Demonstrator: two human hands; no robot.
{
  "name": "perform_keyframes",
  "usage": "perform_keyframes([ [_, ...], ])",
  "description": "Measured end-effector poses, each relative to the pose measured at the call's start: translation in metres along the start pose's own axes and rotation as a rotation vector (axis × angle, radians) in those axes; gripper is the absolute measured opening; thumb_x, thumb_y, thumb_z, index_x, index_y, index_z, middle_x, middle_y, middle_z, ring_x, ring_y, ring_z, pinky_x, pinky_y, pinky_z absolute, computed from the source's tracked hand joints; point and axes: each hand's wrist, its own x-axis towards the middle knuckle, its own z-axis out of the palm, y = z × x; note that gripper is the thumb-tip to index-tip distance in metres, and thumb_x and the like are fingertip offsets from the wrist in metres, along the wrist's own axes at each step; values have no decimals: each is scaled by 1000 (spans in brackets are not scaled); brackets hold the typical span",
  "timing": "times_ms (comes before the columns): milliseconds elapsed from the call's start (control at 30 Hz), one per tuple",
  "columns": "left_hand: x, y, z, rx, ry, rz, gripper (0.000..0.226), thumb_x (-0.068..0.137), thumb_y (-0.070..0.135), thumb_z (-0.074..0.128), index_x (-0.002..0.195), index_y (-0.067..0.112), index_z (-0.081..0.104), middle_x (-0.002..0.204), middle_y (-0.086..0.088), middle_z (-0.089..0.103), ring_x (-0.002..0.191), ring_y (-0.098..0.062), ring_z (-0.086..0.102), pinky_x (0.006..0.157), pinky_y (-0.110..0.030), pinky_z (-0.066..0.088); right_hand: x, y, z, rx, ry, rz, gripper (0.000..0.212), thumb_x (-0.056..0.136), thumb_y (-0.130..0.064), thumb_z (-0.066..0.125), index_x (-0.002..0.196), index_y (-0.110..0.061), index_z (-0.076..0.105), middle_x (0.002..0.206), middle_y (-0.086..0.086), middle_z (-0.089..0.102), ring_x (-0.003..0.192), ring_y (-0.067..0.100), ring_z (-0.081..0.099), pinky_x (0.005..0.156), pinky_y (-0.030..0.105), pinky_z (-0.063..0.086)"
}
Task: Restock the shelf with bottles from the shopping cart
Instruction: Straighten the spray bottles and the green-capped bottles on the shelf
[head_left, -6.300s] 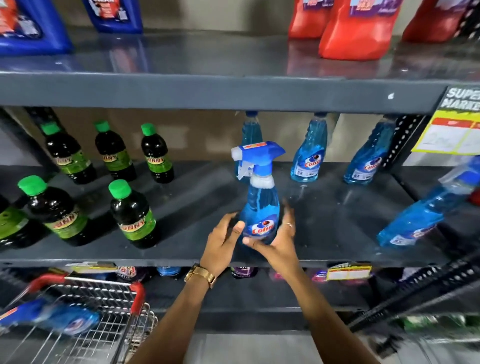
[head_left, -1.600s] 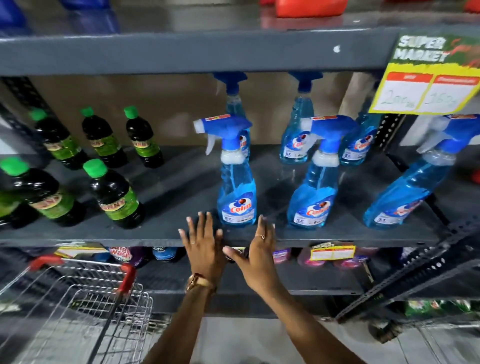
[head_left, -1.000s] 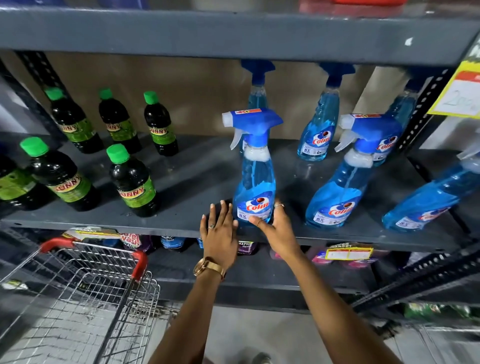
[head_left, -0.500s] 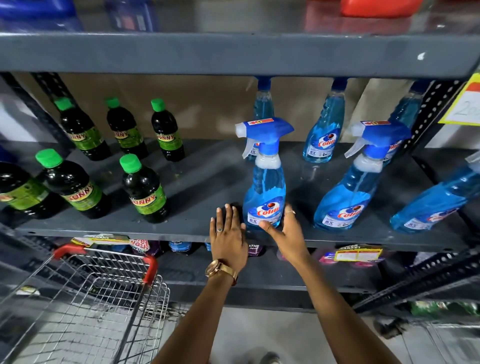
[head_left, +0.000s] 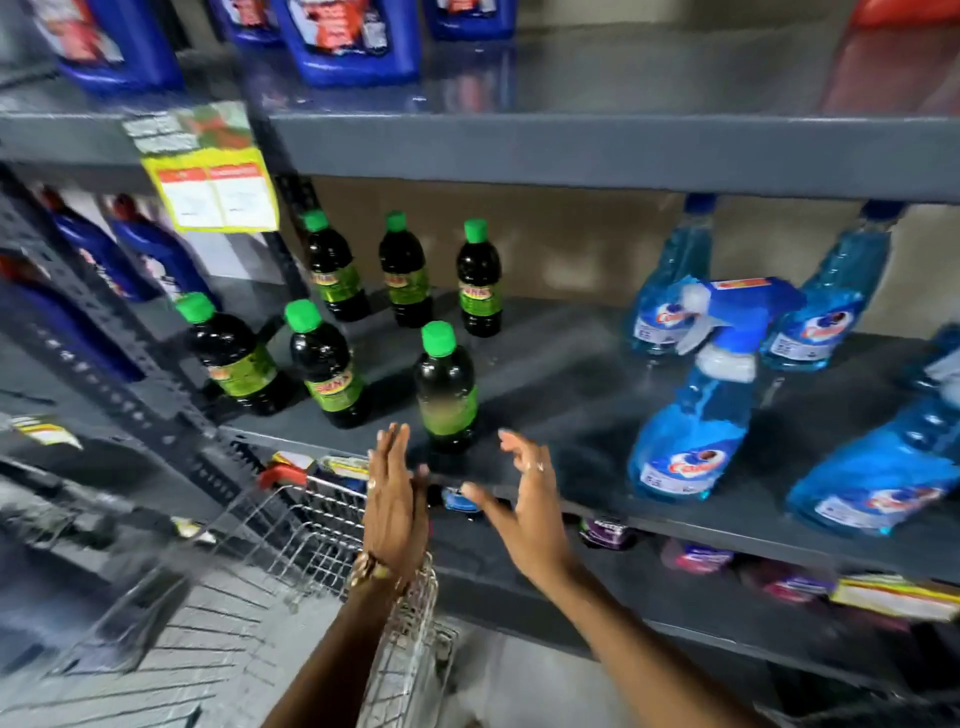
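Both my hands hover open at the front edge of the grey middle shelf. My left hand and my right hand flank a dark bottle with a green cap, without touching it. More dark green-capped bottles stand behind and to its left. Blue spray bottles stand on the right half of the shelf. The wire shopping cart with a red handle sits below my left hand; no bottles show in it.
Blue jugs stand on the top shelf. A yellow price tag hangs from its edge at the left. Small purple and pink items lie on the lower shelf. A perforated shelf upright runs diagonally at the left.
The view has swung left. Both hands have left the front spray bottle and moved left to either side of the nearest green-capped bottle.
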Motion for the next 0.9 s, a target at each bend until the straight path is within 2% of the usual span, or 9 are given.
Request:
perform_keyframes([
  [67,23,-16,-4,76,-101,-8,55,95,26,32,145,4,27,155,-14,30,147,-30,18,122,-48,14,35,-4,14,23,26,76,79,74,-27,81,138,-10,38,132,8,47,126,19,43,108,31,34],
  [133,42,-29,-4,169,-163,14,54,96,25,31,145,3,27,155,-15,29,148,-31,16,123,-45,9,64,-4,21,61,-2,143,84,71,-19,84,139,-8,36,137,9,46,129,20,42,110,34,33],
  [233,55,-38,2,316,-222,62,49,101,22,31,147,7,22,157,-12,25,149,-27,13,123,-40,3,85,3,31,125,-97,196,72,73,-9,81,133,-11,43,132,11,56,124,24,52,108,41,41],
  [300,58,-39,3,331,-213,71,49,101,22,29,147,8,22,157,-11,25,148,-26,14,123,-38,4,87,7,37,134,-97,199,63,75,-7,79,129,-12,48,128,11,60,120,25,56,106,45,43],
  [433,57,-37,0,296,-197,85,54,94,24,22,144,6,29,154,-13,31,147,-27,20,122,-38,11,82,8,47,147,-93,156,54,77,-4,76,122,-18,50,124,10,61,119,25,57,105,44,45],
  [633,54,-39,1,293,-193,93,56,95,28,18,147,9,22,158,-9,23,149,-23,12,124,-36,5,77,8,49,137,-83,144,58,81,-5,72,133,-7,45,130,13,58,121,23,55,106,42,44],
  [833,56,-44,2,312,-206,112,50,101,26,23,148,11,20,159,-5,19,149,-20,9,124,-35,3,76,6,51,125,-102,158,58,84,-8,70,134,-13,43,129,7,58,118,11,55,100,26,42],
  [900,55,-47,2,319,-204,121,50,101,27,24,148,13,21,159,-4,20,149,-18,10,123,-34,2,73,4,52,137,-104,177,58,85,-7,69,136,-12,42,130,6,58,119,10,55,102,27,43],
])
